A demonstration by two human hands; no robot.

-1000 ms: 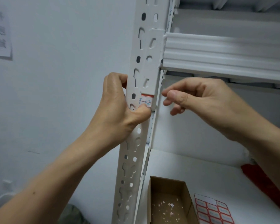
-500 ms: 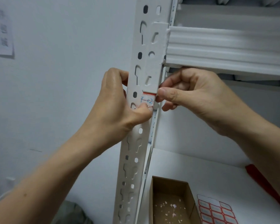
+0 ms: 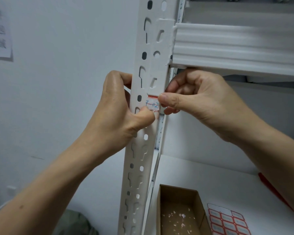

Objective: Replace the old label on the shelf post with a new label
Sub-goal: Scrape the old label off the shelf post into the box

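A white slotted shelf post runs up the middle of the view. Stuck on it at hand height is a small red-edged white label with blue writing. My left hand grips the post from the left, fingers wrapped behind it and the thumb pressing the label's lower edge. My right hand reaches in from the right with curled fingers; its thumb tip lies on the label's right edge and the fingers sit behind the post's edge. The label's right end is hidden by the thumb.
A white shelf beam crosses just above my right hand. On the lower shelf board stand an open cardboard box with paper scraps inside and a sheet of red-bordered blank labels. A red object lies at the right.
My right hand has moved left from the open air beside the post to its edge, and its thumb now sits on the label. My left hand has kept its grip.
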